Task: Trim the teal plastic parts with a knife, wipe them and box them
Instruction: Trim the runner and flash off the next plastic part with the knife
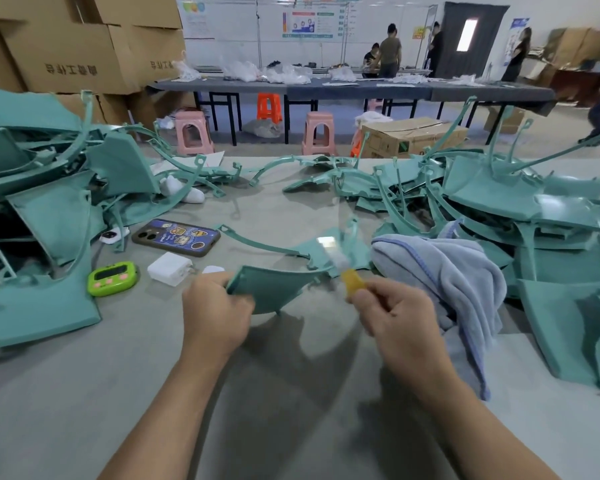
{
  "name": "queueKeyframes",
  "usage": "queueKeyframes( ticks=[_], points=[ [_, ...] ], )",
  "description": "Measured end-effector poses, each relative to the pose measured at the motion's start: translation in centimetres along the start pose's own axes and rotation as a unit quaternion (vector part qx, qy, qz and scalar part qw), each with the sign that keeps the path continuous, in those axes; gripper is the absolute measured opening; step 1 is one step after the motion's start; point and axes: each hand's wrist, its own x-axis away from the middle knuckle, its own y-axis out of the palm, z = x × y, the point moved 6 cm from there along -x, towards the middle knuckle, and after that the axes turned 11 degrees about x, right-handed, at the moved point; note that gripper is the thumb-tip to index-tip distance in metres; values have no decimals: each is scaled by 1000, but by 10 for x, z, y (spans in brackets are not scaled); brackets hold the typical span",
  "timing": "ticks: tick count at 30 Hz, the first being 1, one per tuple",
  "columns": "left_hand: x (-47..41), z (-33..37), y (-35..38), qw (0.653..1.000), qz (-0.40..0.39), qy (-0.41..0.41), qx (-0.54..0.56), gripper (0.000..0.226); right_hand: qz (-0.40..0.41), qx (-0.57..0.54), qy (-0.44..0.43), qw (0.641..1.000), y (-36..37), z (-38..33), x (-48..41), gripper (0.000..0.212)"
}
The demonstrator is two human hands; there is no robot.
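- A worker's left hand (217, 313) grips a teal plastic part (271, 287) by its near corner, holding it up between both hands.
- The right hand (392, 317) pinches a yellow-handled knife (353, 281), its blade blurred beside the part's right end.
- The trimming probably calls for short strokes away from the gripping fingers, with the part braced steady.
- A blue cloth (440, 271) lies just right of the knife hand, and more teal parts (49, 209) are heaped beyond.

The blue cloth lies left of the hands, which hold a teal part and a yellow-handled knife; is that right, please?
No: the head view shows the blue cloth right of the hands. The left hand does grip the teal part, the right hand the yellow-handled knife.
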Motion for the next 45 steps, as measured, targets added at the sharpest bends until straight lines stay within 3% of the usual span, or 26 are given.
queueKeyframes(
  ticks=[2, 4, 6, 9, 11, 15, 18, 21, 23, 27, 29, 31, 34, 37, 41, 45],
  points=[
    [10, 17, 5, 997, -26, 66, -17, 10, -63, -24, -28, 997, 19, -15, 9, 23],
    [18, 37, 8, 988, -39, 147, -30, 29, -101, -8, -44, 994, 30, -20, 15, 25],
    [21, 45, 7, 982, -37, 180, -38, 41, -84, 34, -32, 995, 27, -14, 11, 18],
    [17, 43, 2, 985, -24, 167, -37, 48, 8, 152, 54, 987, 1, 8, -4, 28],
    [16, 42, 1, 988, -14, 149, -28, 54, 43, 156, 79, 984, -12, 15, -8, 34],
    [22, 46, 6, 986, -2, 160, -43, 44, -45, -10, -23, 999, 5, -11, 6, 20],
    [27, 47, 11, 981, 11, 187, -59, 43, -110, 50, -29, 992, 24, -15, 11, 19],
    [29, 48, 11, 984, 18, 169, -58, 40, -23, 180, 61, 981, 5, 8, -6, 23],
    [28, 48, 8, 987, 31, 151, -47, 31, 23, 192, 103, 976, -10, 21, -11, 26],
    [26, 49, 8, 990, 35, 132, -41, 26, -21, 0, 6, 1000, -4, -4, 1, 22],
    [27, 53, 10, 990, 21, 139, -15, 30, -84, 26, -53, 995, 12, -19, 11, 26],
    [26, 48, 10, 993, 14, 118, 23, 37, -89, 90, -55, 990, 18, -16, 9, 26],
    [18, 23, 11, 998, 16, 28, 57, 19, 19, 168, 72, 983, -7, 16, -9, 25],
    [11, 1, 14, 985, 16, -94, 146, 13, 102, 147, 155, 972, -33, 40, -17, 30],
    [11, 1, 18, 971, 2, -140, 194, 19, 88, 48, 85, 991, -22, 25, -10, 19],
    [15, 5, 19, 965, -6, -152, 212, 19, 57, 46, 23, 997, -10, 10, -1, 27]
  ],
)
